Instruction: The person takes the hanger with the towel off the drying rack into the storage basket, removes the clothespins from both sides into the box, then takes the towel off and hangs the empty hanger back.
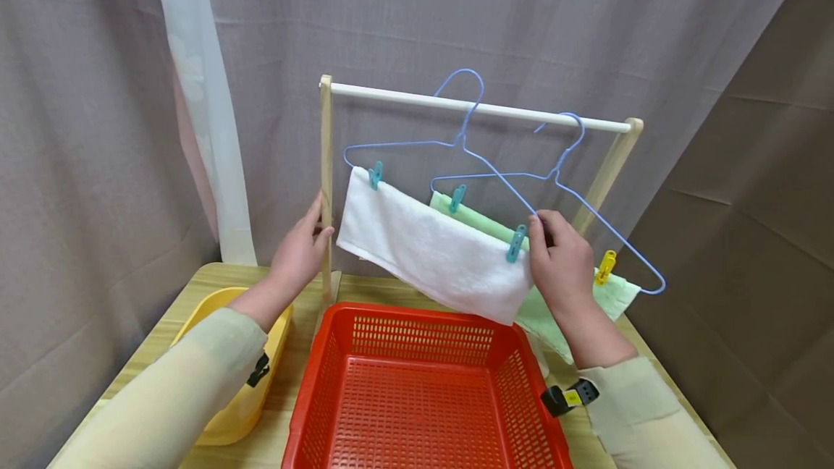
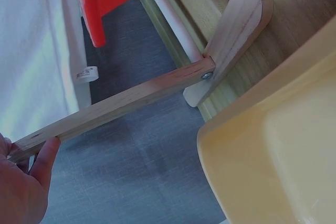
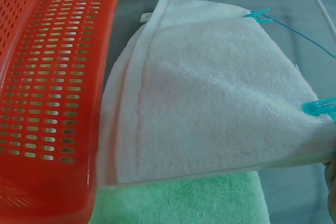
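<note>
My left hand point(image 1: 300, 255) grips the left wooden post point(image 1: 326, 143) of a small drying rack, thumb on the near side. On the rack's white rail point(image 1: 391, 96) hangs a blue wire clothes hanger point(image 1: 498, 172), tilted down to the right. My right hand point(image 1: 565, 263) pinches its lower right end, beside the corner of a white towel point(image 1: 423, 241). Two teal clothespins, one at the left point(image 1: 375, 175) and one by my right hand point(image 1: 517, 243), clip the towel to it. The right wrist view shows the folded towel point(image 3: 210, 87) close up.
Behind hangs a second blue hanger point(image 1: 602, 219) with a green towel point(image 1: 478, 221), clipped by a teal and a yellow clothespin point(image 1: 605, 267). A red basket point(image 1: 417, 396) stands in front of the rack. Left of it sits a yellow tub point(image 1: 228, 429). Grey curtains point(image 1: 280, 42) close off the back.
</note>
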Action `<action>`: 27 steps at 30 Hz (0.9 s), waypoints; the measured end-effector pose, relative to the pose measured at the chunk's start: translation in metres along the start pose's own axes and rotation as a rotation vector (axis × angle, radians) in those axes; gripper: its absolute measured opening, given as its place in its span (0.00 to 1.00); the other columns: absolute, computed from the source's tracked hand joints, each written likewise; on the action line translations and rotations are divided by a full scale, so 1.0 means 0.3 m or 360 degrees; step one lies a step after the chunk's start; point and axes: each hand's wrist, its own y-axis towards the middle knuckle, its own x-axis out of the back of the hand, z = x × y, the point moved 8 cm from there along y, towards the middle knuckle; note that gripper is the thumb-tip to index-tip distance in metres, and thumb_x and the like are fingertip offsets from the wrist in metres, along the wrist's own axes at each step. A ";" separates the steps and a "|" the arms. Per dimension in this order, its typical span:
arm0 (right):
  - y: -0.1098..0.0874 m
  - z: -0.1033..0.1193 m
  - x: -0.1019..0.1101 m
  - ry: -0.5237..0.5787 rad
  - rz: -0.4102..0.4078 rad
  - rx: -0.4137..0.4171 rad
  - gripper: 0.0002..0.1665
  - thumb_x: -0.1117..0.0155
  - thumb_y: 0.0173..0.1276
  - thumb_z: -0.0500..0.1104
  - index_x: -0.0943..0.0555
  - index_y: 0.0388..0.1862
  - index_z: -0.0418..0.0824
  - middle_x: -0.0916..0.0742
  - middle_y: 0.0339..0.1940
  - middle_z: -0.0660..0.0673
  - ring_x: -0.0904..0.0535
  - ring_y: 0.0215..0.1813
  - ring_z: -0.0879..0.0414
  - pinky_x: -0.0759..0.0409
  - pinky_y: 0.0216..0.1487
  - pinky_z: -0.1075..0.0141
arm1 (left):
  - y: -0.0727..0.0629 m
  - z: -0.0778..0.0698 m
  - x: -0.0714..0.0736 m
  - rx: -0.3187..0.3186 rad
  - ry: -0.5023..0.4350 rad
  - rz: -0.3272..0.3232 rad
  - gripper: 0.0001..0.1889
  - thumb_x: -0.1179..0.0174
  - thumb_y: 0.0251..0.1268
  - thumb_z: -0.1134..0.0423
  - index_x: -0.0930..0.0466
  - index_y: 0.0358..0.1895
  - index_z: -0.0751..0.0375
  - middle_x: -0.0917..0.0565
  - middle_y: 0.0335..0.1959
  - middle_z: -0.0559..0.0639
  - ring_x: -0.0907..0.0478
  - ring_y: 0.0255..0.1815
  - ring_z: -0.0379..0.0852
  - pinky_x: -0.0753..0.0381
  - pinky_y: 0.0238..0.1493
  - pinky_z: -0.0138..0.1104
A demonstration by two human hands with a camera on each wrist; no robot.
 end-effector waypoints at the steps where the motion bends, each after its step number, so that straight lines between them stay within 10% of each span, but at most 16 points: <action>1: 0.001 0.000 0.006 0.0002 -0.0013 0.0003 0.16 0.46 0.77 0.48 0.17 0.46 0.38 0.14 0.35 0.37 0.20 0.36 0.41 0.26 0.39 0.47 | 0.000 -0.001 0.000 -0.0001 -0.0001 0.0000 0.38 0.50 0.78 0.58 0.64 0.81 0.39 0.34 0.72 0.63 0.27 0.64 0.61 0.26 0.59 0.55; 27: -0.057 -0.026 0.142 0.0042 -0.0116 -0.0074 0.14 0.41 0.71 0.46 0.18 0.35 0.35 0.16 0.28 0.36 0.24 0.31 0.41 0.31 0.33 0.55 | -0.022 0.007 -0.015 -0.0004 -0.0073 -0.0016 0.42 0.46 0.75 0.63 0.64 0.80 0.33 0.34 0.72 0.63 0.27 0.64 0.61 0.21 0.54 0.52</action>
